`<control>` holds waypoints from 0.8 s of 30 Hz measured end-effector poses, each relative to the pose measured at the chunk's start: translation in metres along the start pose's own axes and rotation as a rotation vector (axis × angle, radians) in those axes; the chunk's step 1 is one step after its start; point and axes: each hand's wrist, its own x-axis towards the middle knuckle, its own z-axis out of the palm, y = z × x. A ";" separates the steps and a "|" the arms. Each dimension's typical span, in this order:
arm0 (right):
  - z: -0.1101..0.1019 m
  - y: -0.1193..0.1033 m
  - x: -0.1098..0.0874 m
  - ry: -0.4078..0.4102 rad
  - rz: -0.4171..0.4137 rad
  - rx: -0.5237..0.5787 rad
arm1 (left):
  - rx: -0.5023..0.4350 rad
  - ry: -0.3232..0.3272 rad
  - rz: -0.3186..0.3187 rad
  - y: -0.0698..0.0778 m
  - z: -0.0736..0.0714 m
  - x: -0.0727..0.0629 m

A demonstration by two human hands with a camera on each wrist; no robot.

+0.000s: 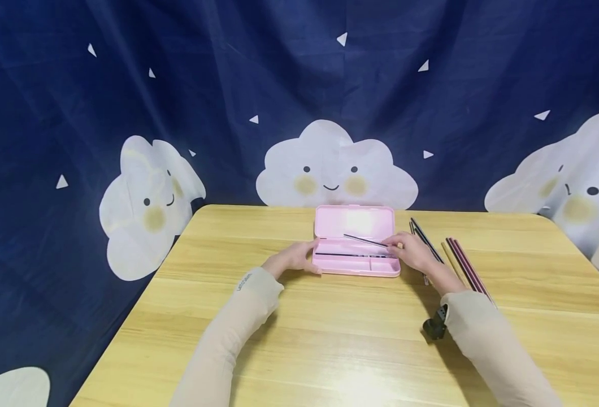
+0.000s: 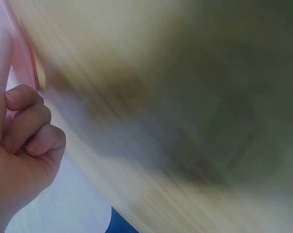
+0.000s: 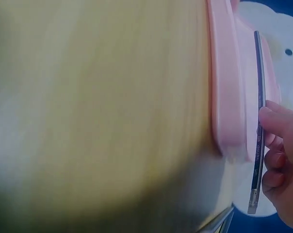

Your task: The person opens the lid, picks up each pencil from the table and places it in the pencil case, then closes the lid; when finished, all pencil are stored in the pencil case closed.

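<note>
A pink pencil case lies open on the table, its lid tipped back on the far side. At its left end my left hand grips the case between thumb and fingers; the left wrist view shows several of those fingers curled. My right hand pinches a dark pencil with an eraser at its near end, held slanting above the tray part of the case. Inside the case, another dark pencil lies lengthwise along the tray.
To the right of the case lie several dark pencils, partly hidden by the right forearm. Beyond them are a tan pencil and maroon pencils. A dark blue curtain with printed clouds hangs behind the wooden table.
</note>
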 end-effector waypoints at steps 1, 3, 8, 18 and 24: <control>0.001 -0.003 0.003 -0.004 -0.007 -0.006 | 0.004 0.000 -0.002 0.000 0.000 0.000; 0.004 -0.009 0.008 -0.017 -0.034 -0.020 | 0.002 0.001 -0.005 -0.001 0.000 0.001; 0.014 -0.023 0.021 -0.071 -0.107 -0.065 | -0.009 0.006 -0.005 -0.002 0.001 0.001; 0.033 -0.032 0.038 -0.146 -0.125 -0.128 | -0.017 -0.002 0.002 -0.002 0.002 0.003; 0.038 -0.034 0.040 -0.151 -0.143 -0.135 | -0.018 0.001 -0.008 -0.002 0.001 0.003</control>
